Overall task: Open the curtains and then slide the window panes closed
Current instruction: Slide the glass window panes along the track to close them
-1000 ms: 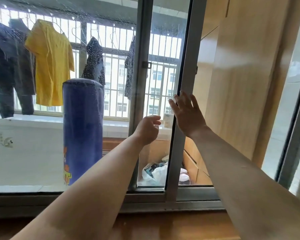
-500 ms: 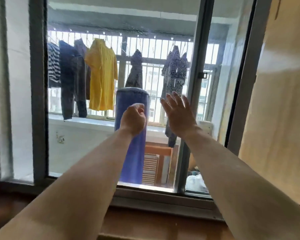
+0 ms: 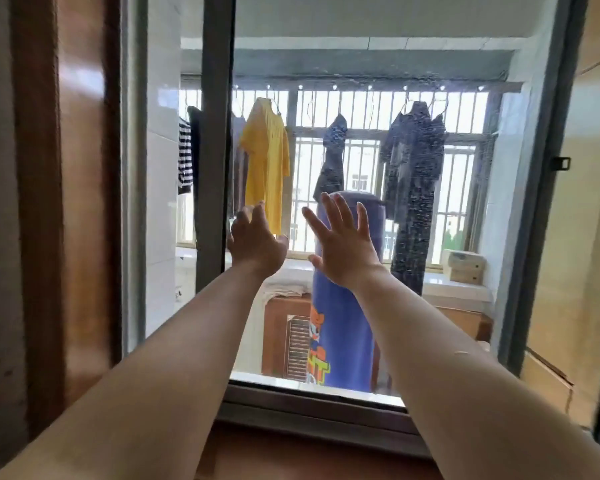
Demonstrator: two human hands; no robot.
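Your hands have travelled left with the window pane: a second ago the right hand was on its frame edge by the wooden wall, and now both palms lie flat on the glass, fingers spread, gripping nothing. The left hand sits beside the left frame bar. The pane looks nearly home; no curtain shows

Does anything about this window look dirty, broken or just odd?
The glass pane is speckled with whitish spots and streaks, thickest in front of the dark hanging clothes. I see no cracks. Both hands, left and right, are spread open at it.
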